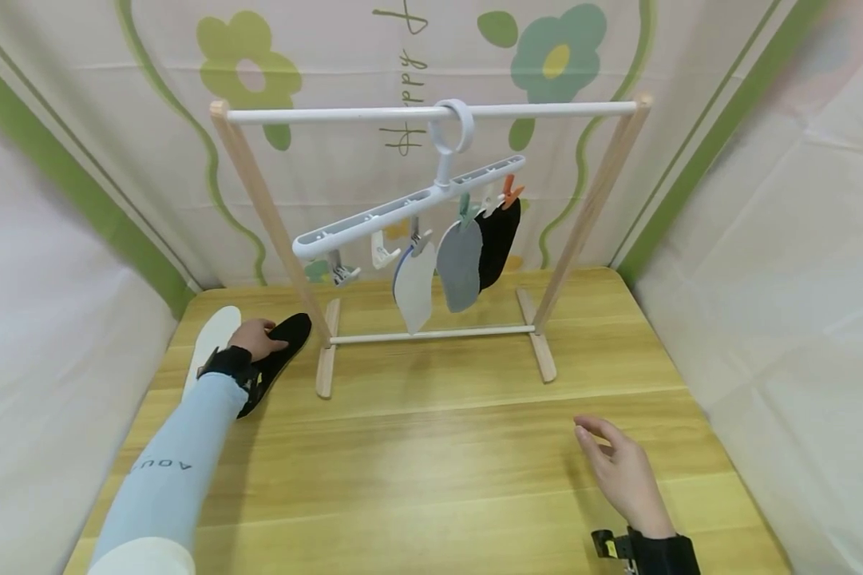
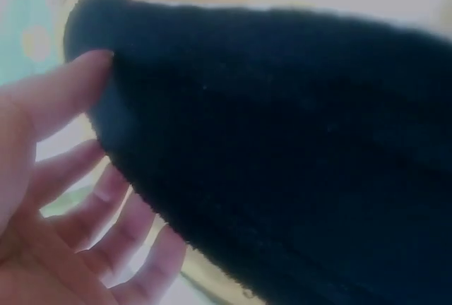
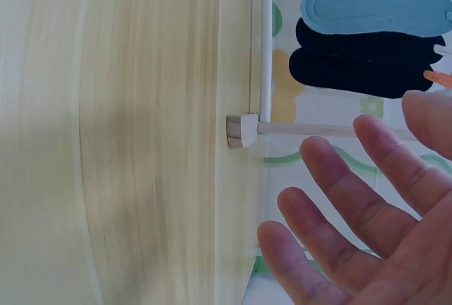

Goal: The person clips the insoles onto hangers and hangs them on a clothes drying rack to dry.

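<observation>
At the table's left, my left hand holds a black insole by its edge. In the left wrist view, the thumb lies on top of the black insole and the fingertips go under its rim. A white insole lies beside it, partly behind the wrist. My right hand hovers over the right of the table, fingers loosely bent, holding nothing. From the clip hanger hang a pale insole, a grey insole and black insoles.
A wooden stand with a white top bar carries the hanger. A grey clip and a white clip hang without insoles. An orange clip is at the far end. Printed cloth surrounds the wooden table.
</observation>
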